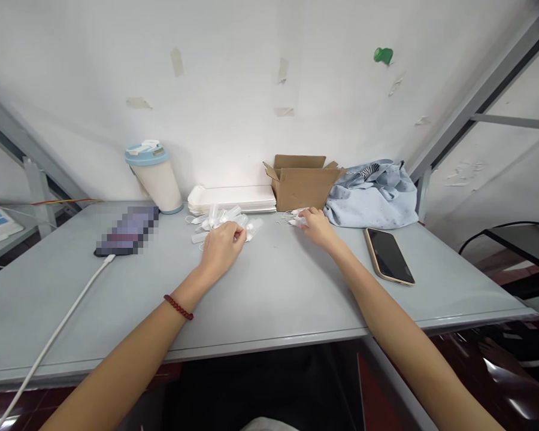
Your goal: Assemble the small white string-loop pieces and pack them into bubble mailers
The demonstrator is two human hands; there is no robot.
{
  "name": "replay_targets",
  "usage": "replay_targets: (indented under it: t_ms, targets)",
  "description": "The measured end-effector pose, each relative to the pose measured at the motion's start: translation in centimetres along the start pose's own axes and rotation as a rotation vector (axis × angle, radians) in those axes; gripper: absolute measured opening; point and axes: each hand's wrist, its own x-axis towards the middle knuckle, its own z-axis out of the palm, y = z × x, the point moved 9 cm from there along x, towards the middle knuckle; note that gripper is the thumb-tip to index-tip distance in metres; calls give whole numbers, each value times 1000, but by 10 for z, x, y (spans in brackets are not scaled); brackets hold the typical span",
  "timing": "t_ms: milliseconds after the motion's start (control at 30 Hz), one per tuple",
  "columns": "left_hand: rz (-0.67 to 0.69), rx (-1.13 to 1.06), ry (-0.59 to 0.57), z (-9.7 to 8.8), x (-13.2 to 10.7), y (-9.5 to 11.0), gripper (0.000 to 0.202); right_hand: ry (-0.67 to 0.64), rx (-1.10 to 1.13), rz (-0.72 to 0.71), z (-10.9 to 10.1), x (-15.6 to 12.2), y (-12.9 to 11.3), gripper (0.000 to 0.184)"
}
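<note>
My left hand [222,246], a dark red beaded bracelet at its wrist, is curled at the near edge of a heap of small clear-and-white plastic pieces [227,215]. Its thumb and fingers are pressed together; whatever is between them is hidden. To the right, my right hand [317,226] is closed at the fingertips on a small white plastic piece [297,221]. More small white bits with thin stems lie around those fingertips, in front of the cardboard box [303,188]. The exact kind of these pieces is too small to tell.
Behind the heap lies a stack of flat white boxes or cards [238,196]. A tumbler with a blue lid [157,179] and a charging phone [128,232] with a white cable [58,335] stand left. Light blue cloth [372,197] and another phone [389,256] lie right.
</note>
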Motion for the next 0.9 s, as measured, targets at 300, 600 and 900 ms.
replay_targets:
  t_ms: [300, 600, 900]
  targets:
    - [-79, 48, -123, 11, 0, -7, 16, -13, -35, 16, -3, -2, -2, 32]
    - [-144, -104, -61, 4, 1, -13, 19, -56, 58, 0, -2, -4, -10, 24]
    - [-195, -263, -116, 8, 0, -8, 20, -13, 611, -106, -19, -10, -36, 21]
